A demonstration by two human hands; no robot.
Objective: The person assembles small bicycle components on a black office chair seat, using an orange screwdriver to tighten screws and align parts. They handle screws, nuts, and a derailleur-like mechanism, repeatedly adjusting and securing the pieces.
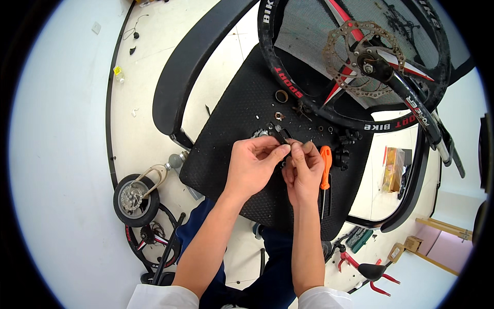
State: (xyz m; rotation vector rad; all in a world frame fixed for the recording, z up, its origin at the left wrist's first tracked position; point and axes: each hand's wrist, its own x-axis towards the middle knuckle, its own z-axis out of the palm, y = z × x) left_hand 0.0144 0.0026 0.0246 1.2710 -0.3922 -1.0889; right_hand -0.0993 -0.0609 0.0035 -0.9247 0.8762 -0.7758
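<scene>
Over the black chair seat (216,149), my left hand (253,167) and my right hand (305,172) meet with their fingers pinched together. Between the fingertips is a small black part (281,134); its exact kind I cannot make out, and the fingers cover some of it. Just beyond my left fingertips lies a small silvery metal piece (260,133), partly hidden. A screwdriver with an orange handle (325,166) lies right beside my right hand, its shaft toward me. To its right are several small black parts (341,156).
A bike wheel (303,100) with a brake disc (333,64) and a black fork leg (406,92) leans on the chair back. A metal ring (281,96) and small hardware lie on the seat. A small wheel (135,201) stands at left; red-handled pliers (347,257) at lower right.
</scene>
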